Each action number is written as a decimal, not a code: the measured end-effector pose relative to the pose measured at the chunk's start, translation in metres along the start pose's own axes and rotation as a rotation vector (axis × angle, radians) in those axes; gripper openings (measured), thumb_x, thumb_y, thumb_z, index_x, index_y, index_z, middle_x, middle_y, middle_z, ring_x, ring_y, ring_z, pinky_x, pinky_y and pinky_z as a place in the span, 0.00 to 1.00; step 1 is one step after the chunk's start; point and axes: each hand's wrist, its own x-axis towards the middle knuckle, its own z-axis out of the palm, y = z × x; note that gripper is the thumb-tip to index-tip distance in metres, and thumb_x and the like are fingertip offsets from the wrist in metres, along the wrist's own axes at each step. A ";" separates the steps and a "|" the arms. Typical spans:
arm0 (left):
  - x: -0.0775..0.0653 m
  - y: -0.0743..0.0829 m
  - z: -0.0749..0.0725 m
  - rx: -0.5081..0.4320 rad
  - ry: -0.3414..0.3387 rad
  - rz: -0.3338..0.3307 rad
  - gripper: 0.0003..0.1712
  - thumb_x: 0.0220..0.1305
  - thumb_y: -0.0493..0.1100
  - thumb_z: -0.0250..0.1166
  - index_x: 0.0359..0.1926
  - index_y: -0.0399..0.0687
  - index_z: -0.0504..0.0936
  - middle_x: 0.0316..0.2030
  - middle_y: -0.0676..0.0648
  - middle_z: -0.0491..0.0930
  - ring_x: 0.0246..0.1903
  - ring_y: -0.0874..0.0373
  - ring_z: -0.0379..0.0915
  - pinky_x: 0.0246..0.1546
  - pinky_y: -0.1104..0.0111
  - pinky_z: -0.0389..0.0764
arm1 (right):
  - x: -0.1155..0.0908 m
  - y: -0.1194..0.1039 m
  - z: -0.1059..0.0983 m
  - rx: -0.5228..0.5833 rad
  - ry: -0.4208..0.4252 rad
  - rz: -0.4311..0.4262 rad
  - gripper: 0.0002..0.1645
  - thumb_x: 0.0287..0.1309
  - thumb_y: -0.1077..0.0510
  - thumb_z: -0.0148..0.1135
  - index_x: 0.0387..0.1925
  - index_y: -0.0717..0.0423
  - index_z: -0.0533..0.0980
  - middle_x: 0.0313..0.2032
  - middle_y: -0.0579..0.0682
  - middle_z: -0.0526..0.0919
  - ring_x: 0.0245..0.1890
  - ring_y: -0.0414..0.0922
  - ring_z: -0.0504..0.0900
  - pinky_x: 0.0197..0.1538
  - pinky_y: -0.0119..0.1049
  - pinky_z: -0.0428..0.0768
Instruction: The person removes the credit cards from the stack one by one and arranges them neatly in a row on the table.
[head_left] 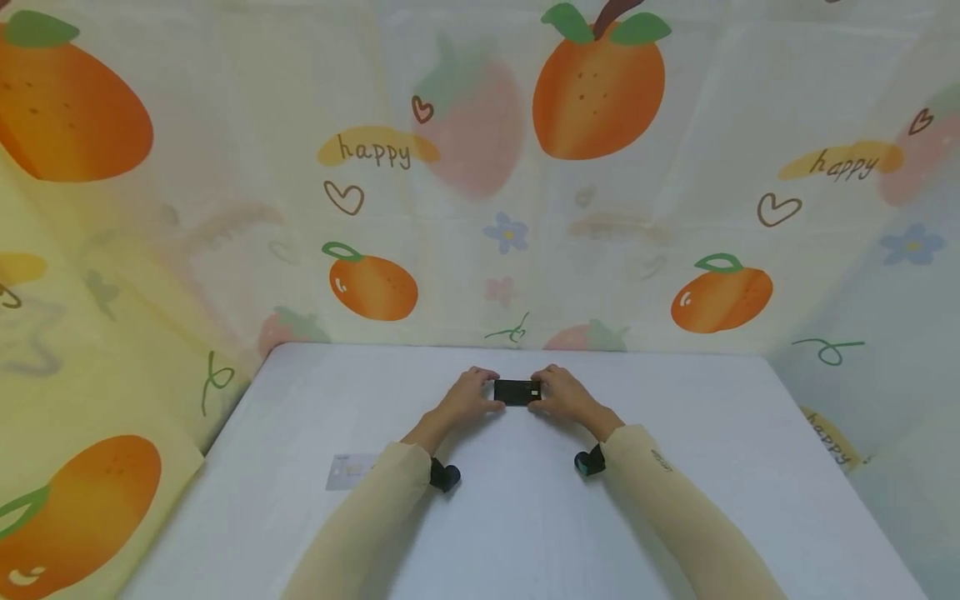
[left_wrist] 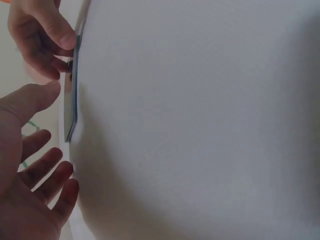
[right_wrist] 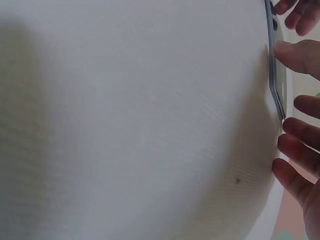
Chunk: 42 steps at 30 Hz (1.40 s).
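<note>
A black card-like rectangle (head_left: pixel 513 392) with a small pale square near its right end lies flat toward the back of the table. Edge-on, the thin flat piece (left_wrist: pixel 69 107) shows layered edges, like stacked cards. My left hand (head_left: pixel 471 396) is at its left end, thumb near the front corner and fingers by the back one. In the left wrist view those fingers are spread and relaxed. My right hand (head_left: pixel 562 396) mirrors this at the other end. Seen from the right wrist, its thumb (right_wrist: pixel 295 57) overlaps the edge while the fingers stay loosely extended.
A pale grey printed card (head_left: pixel 348 472) lies on the white table (head_left: pixel 517 533), partly behind the left sleeve. Fruit-patterned cloth (head_left: pixel 480 275) hangs along the back and both sides. Dark wrist cameras (head_left: pixel 445 476) sit at the cuffs.
</note>
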 end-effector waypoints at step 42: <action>0.008 0.002 0.007 0.137 0.007 0.037 0.32 0.54 0.47 0.70 0.61 0.47 0.76 0.56 0.40 0.72 0.57 0.47 0.66 0.62 0.55 0.70 | 0.006 -0.004 -0.003 0.010 -0.017 0.008 0.34 0.47 0.52 0.73 0.55 0.63 0.76 0.49 0.59 0.76 0.49 0.53 0.74 0.58 0.48 0.74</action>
